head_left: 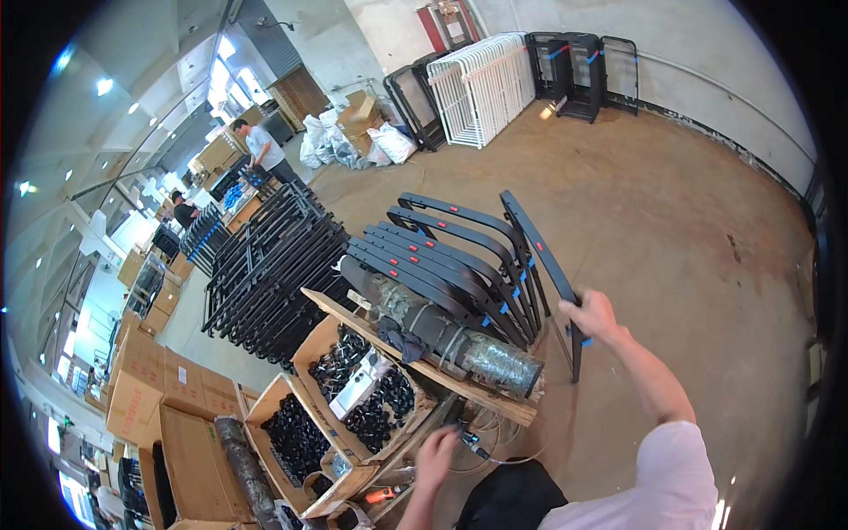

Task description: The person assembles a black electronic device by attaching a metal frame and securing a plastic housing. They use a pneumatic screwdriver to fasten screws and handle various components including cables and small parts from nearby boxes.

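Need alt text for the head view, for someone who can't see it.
The person's right hand grips a black frame beside a row of similar frames. The left hand is near wooden boxes of small black parts. Beyond, white racks stand by a wall, and other people are in the background.

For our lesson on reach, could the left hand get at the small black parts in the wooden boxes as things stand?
Probably yes: the left hand is close beside the wooden boxes, and their open tops leave many small black parts uncovered.
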A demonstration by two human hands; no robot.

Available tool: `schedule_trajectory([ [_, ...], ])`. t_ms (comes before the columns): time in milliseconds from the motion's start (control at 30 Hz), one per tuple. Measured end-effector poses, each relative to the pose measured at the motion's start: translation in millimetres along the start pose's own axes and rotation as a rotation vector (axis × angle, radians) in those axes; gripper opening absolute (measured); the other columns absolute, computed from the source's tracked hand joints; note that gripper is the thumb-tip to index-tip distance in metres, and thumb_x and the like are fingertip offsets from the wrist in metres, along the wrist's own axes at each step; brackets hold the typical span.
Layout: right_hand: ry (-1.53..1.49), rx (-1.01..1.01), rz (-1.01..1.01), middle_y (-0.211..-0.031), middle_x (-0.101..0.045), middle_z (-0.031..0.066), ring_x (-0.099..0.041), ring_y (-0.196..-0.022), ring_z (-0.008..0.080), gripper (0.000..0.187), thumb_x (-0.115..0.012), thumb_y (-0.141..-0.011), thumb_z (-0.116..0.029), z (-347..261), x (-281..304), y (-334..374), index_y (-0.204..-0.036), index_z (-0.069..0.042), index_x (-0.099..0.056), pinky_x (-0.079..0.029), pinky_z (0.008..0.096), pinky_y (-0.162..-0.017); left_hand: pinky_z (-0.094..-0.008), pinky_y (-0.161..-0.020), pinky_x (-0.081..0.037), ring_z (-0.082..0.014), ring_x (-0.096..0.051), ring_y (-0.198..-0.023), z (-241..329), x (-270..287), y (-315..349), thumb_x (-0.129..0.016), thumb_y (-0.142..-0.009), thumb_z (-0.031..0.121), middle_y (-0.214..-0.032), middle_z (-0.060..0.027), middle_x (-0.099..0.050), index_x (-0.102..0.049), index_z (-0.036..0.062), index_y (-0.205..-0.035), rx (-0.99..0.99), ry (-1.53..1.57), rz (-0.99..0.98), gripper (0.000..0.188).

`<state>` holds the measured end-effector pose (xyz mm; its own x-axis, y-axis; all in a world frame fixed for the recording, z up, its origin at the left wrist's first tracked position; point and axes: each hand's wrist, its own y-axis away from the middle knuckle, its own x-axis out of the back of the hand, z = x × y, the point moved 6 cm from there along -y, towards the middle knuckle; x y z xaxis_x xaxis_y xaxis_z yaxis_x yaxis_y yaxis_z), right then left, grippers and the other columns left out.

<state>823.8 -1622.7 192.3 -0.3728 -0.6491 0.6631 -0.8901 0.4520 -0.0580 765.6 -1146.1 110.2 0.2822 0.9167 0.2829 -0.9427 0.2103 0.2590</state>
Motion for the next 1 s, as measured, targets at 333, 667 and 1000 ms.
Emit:
schedule_trajectory([
  [333, -0.806, -0.953, 0.278, -0.109, -0.077, 0.0193, -0.074, -0.081, 0.0307, 0.066, -0.051, -0.11, -0.06, 386, -77, 349, -0.134, 0.0, -0.066, -0.06, 0.0486, -0.074, -0.034, -0.051, -0.048, -0.0124, -0.056, -0.058, 112, -313, -13, -0.07, -0.105, 0.049, -0.079, 0.0015, -0.059, -0.06, 0.0122, -0.101, 0.451, 0.681, -0.602, 0.039],
  [667, -1.671, -0.731, 0.119, -0.084, -0.066, 0.0072, -0.067, -0.073, 0.0322, 0.055, -0.042, -0.107, -0.064, 270, -240, 409, -0.098, -0.012, -0.06, -0.058, 0.0492, -0.065, -0.0284, -0.041, -0.038, -0.0082, -0.045, -0.044, 86, -247, 97, -0.074, -0.105, 0.036, -0.063, 0.0032, -0.05, -0.05, 0.0112, -0.095, 0.356, 0.434, -0.749, 0.036],
  [1000, -1.601, -0.85, 0.417, -0.077, -0.061, 0.0079, -0.067, -0.074, 0.0286, 0.051, -0.052, -0.103, -0.059, 118, -197, 372, -0.084, -0.012, -0.056, -0.058, 0.0446, -0.07, -0.0282, -0.042, -0.039, -0.0104, -0.05, -0.046, 99, 69, 146, -0.076, -0.101, 0.026, -0.062, -0.0018, -0.056, -0.061, 0.0033, -0.1, 0.092, 0.372, -0.654, 0.027],
])
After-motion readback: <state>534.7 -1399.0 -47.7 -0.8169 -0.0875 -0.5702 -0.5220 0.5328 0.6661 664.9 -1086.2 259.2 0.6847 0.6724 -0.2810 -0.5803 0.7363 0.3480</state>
